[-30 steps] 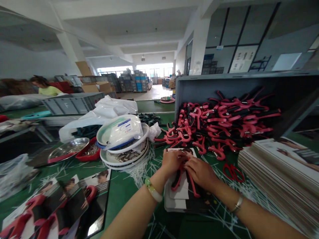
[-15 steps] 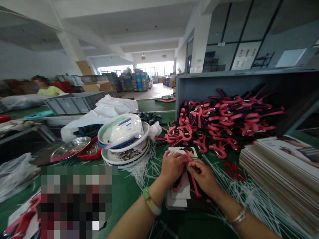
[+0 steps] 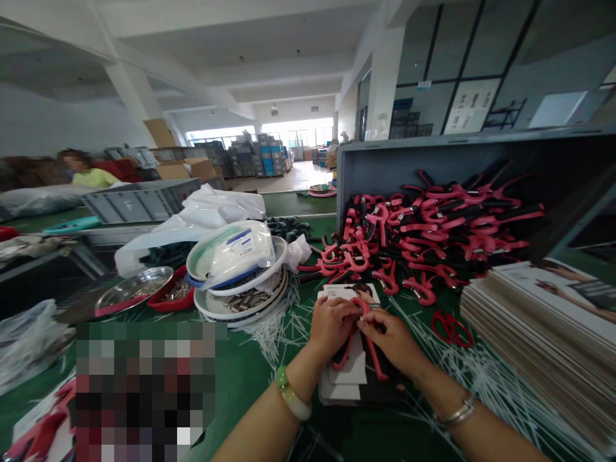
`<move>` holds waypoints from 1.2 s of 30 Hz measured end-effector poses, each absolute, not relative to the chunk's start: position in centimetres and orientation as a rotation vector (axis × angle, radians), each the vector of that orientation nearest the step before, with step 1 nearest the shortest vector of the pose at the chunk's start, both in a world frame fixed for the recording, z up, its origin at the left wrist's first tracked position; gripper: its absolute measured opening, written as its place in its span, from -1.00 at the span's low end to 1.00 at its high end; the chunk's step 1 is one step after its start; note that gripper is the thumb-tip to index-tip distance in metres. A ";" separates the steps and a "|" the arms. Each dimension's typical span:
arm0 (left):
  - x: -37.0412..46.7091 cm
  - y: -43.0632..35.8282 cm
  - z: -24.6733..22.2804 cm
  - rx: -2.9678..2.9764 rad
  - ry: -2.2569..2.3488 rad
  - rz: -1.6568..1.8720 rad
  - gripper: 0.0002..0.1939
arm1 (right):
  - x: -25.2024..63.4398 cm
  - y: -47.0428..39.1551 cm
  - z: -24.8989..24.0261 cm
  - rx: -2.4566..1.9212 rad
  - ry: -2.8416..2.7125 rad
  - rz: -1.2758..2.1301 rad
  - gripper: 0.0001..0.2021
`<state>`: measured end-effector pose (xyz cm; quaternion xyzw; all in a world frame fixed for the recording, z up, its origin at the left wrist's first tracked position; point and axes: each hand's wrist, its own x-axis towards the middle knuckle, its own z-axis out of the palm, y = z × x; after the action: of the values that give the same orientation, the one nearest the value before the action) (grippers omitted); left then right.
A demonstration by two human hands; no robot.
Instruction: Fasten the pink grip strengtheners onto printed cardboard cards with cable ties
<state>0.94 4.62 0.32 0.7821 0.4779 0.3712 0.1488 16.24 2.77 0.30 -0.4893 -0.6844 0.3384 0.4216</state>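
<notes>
A pink and black hand grip exerciser lies on a printed backing card, its two handles spread toward me. My left hand is closed around its upper end and presses it against the card. My right hand pinches thumb and fingertips together beside the exerciser's curved head; whatever is between those fingertips is too small to make out. Under this card lie more cards in a short stack. Thin white plastic ties are scattered on the green table around both forearms.
A grey crate tipped on its side spills pink and black hand grips. Red scissors lie before a tall card stack. Left are stacked bowls with metal parts, a red tray and a metal dish. Another person is far left.
Both hands stay at the head of the hand grip, with only slight finger movement. The whole view has shifted a little.
</notes>
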 end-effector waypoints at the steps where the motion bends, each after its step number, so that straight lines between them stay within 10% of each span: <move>1: 0.9 4.6 0.3 2.246 1.371 1.073 -0.84 | 16.2 2.8 0.3 -1.228 -1.714 0.843 -0.76; 36: -0.2 4.3 0.7 2.134 1.085 1.087 -0.85 | 16.2 4.5 0.0 -1.316 -1.714 1.020 -0.86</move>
<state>-0.16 4.33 0.70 0.7851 0.3991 0.4000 0.2534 16.16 4.54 0.04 -0.5124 -0.6671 0.3969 0.3674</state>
